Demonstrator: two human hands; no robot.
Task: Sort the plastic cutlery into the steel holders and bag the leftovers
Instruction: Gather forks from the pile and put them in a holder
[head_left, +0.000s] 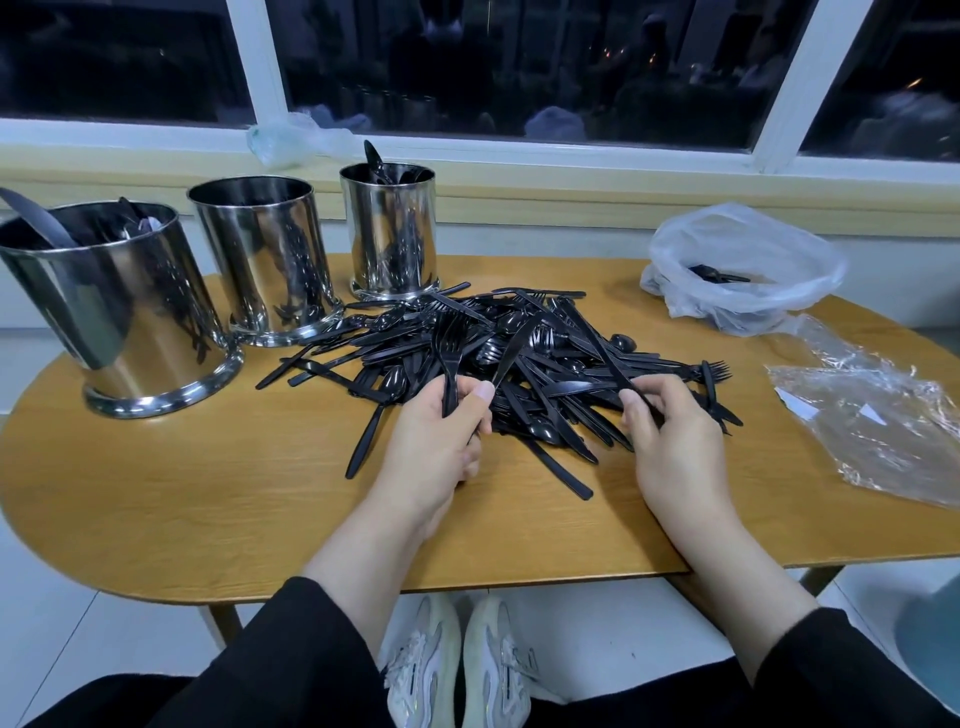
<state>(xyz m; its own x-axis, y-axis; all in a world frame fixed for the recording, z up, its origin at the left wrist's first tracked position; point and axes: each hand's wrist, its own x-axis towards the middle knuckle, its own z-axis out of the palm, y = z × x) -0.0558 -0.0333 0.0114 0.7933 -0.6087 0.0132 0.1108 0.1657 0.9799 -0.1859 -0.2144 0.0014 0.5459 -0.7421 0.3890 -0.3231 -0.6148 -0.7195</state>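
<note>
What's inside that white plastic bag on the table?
Through the open mouth of the white plastic bag, a few black cutlery pieces lie at the bottom. The bag's folded sides hide anything deeper.

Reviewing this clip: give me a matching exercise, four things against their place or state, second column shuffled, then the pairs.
1. left hand
2. right hand
3. white bag
4. middle holder

a. far right of the table, open, a few pieces inside
b. grips upright forks
c. stands between two other steel holders
d. pinches a piece at the pile's right side

Pairs: 1-b, 2-d, 3-a, 4-c
</note>
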